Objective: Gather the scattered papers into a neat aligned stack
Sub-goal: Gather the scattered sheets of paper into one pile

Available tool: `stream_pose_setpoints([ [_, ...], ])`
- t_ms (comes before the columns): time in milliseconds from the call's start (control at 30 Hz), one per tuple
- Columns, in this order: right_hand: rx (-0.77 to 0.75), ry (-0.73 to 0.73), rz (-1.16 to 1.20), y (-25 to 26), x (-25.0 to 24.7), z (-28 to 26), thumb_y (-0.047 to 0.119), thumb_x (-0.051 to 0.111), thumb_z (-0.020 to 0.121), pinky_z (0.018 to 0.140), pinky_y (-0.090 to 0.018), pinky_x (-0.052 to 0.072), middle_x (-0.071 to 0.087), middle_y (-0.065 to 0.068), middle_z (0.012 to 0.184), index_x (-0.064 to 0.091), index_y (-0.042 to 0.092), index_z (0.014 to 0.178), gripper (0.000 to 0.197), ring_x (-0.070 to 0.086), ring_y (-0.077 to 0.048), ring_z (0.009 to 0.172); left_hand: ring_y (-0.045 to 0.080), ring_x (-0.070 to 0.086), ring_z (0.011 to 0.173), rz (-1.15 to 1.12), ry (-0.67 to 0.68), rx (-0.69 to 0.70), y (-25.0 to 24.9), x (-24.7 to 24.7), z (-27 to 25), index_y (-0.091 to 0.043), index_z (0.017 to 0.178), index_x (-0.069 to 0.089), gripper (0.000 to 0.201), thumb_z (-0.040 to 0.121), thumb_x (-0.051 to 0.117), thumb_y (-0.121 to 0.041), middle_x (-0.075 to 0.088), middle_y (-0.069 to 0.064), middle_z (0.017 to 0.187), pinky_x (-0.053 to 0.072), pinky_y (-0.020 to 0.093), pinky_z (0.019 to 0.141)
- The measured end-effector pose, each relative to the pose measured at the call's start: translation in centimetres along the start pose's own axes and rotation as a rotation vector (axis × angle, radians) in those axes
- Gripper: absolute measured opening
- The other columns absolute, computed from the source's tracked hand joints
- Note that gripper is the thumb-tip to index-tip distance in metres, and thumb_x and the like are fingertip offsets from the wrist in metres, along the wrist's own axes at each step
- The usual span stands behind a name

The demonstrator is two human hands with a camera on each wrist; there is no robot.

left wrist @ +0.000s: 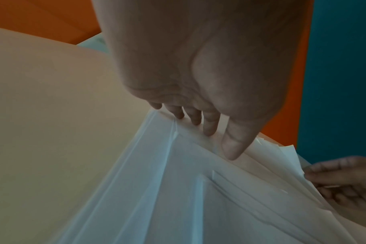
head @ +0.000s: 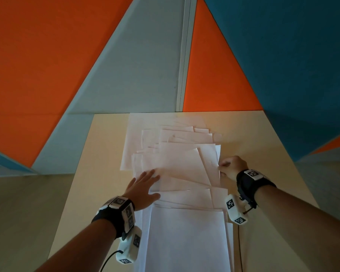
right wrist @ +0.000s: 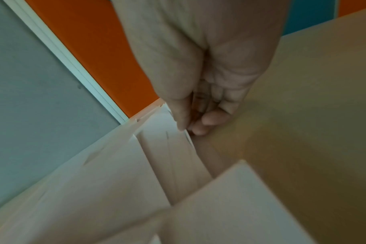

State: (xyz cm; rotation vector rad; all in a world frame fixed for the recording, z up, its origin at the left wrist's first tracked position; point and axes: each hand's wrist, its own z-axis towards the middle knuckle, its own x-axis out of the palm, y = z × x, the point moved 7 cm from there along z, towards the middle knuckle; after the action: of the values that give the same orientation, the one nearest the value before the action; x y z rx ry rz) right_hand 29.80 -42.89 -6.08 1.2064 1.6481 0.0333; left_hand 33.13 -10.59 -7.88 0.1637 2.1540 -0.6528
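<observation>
Several white papers (head: 177, 163) lie fanned and overlapping along the middle of a pale wooden table (head: 263, 154), from its far edge to the near edge. My left hand (head: 145, 185) lies flat on the left side of the pile with its fingers straight; in the left wrist view its fingertips (left wrist: 230, 148) touch the sheets (left wrist: 198, 198). My right hand (head: 227, 168) is at the pile's right edge, with thumb and curled fingers pinching the edges of some sheets (right wrist: 173, 148); the pinch shows in the right wrist view at my right hand (right wrist: 188, 128).
The table's far edge meets a wall (head: 135, 65) of orange, grey and blue panels. Bare tabletop (head: 98, 154) lies left and right of the papers. A cable (head: 239, 248) runs from my right wrist camera along the table.
</observation>
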Motion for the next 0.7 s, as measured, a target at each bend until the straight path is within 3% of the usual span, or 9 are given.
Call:
stream_pose_setpoints([
  [133, 0.044, 0.005, -0.039, 0.9, -0.1, 0.6, 0.016, 0.067, 0.090, 0.058, -0.019, 0.042, 0.072, -0.005, 0.083, 0.071, 0.013, 0.079, 0.013, 0.064, -0.015, 0.072, 0.014, -0.001, 0.150, -0.015, -0.059, -0.018, 0.5, -0.8, -0.1, -0.034, 0.152, 0.016, 0.066, 0.094, 0.048, -0.042, -0.001, -0.012, 0.162, 0.004, 0.042, 0.121],
  [267, 0.116, -0.046, -0.081, 0.3, -1.0, 0.6, 0.021, 0.060, 0.088, 0.078, -0.033, 0.057, 0.074, -0.015, 0.092, 0.073, 0.001, 0.089, 0.024, 0.070, -0.031, 0.089, 0.029, 0.033, 0.137, -0.174, -0.280, -0.276, 3.4, -2.5, -1.8, -0.016, 0.144, 0.036, 0.060, 0.088, 0.056, -0.025, 0.030, 0.008, 0.151, 0.031, 0.042, 0.111],
  [333, 0.142, -0.016, -0.069, -0.1, -0.7, 0.4, 0.022, 0.058, 0.085, 0.071, -0.031, 0.057, 0.075, -0.015, 0.083, 0.072, 0.000, 0.085, 0.026, 0.073, -0.031, 0.080, 0.035, 0.041, 0.126, -0.249, -0.290, -0.367, 4.4, -2.6, -2.0, -0.010, 0.133, 0.046, 0.049, 0.085, 0.055, -0.018, 0.041, 0.016, 0.137, 0.035, 0.042, 0.105],
  [400, 0.145, 0.011, -0.049, 0.1, 0.2, 0.0, 0.018, 0.058, 0.082, 0.060, -0.025, 0.053, 0.074, -0.011, 0.073, 0.070, 0.002, 0.081, 0.020, 0.072, -0.026, 0.067, 0.038, 0.043, 0.123, -0.305, -0.262, -0.382, 4.4, -2.5, -1.4, -0.009, 0.127, 0.052, 0.042, 0.085, 0.054, -0.018, 0.043, 0.018, 0.131, 0.036, 0.042, 0.106],
  [433, 0.132, 0.013, -0.042, 0.4, 0.6, -0.1, 0.016, 0.058, 0.081, 0.060, -0.025, 0.053, 0.074, -0.011, 0.074, 0.069, 0.002, 0.080, 0.018, 0.071, -0.026, 0.068, 0.038, 0.042, 0.123, -0.329, -0.243, -0.377, 4.0, -2.5, -1.0, -0.010, 0.125, 0.054, 0.040, 0.086, 0.055, -0.019, 0.042, 0.018, 0.129, 0.036, 0.041, 0.107],
  [567, 0.065, -0.002, 0.008, 1.6, 1.1, -0.6, 0.013, 0.059, 0.083, 0.084, -0.043, 0.060, 0.074, -0.016, 0.092, 0.064, 0.003, 0.084, 0.011, 0.072, -0.033, 0.086, 0.039, 0.044, 0.119, -0.367, -0.215, -0.390, 3.1, -2.6, -0.1, -0.006, 0.114, 0.057, 0.033, 0.085, 0.056, -0.021, 0.042, 0.018, 0.123, 0.038, 0.039, 0.105],
  [633, 0.080, 0.001, 0.016, 1.2, 0.9, -0.8, 0.012, 0.058, 0.083, 0.083, -0.043, 0.061, 0.074, -0.016, 0.090, 0.064, 0.007, 0.079, 0.008, 0.073, -0.033, 0.085, 0.036, 0.049, 0.113, -0.420, -0.250, -0.389, 3.8, -2.8, -0.3, -0.006, 0.111, 0.060, 0.031, 0.082, 0.056, -0.017, 0.050, 0.018, 0.119, 0.043, 0.040, 0.100],
  [700, 0.133, 0.038, 0.004, 0.2, 1.0, -1.2, 0.009, 0.057, 0.082, 0.077, -0.041, 0.063, 0.075, -0.017, 0.086, 0.070, 0.001, 0.081, 0.015, 0.073, -0.030, 0.079, 0.033, 0.052, 0.113, -0.438, -0.265, -0.384, 4.3, -2.7, -0.6, -0.009, 0.116, 0.061, 0.035, 0.082, 0.057, -0.015, 0.052, 0.016, 0.122, 0.044, 0.037, 0.099],
])
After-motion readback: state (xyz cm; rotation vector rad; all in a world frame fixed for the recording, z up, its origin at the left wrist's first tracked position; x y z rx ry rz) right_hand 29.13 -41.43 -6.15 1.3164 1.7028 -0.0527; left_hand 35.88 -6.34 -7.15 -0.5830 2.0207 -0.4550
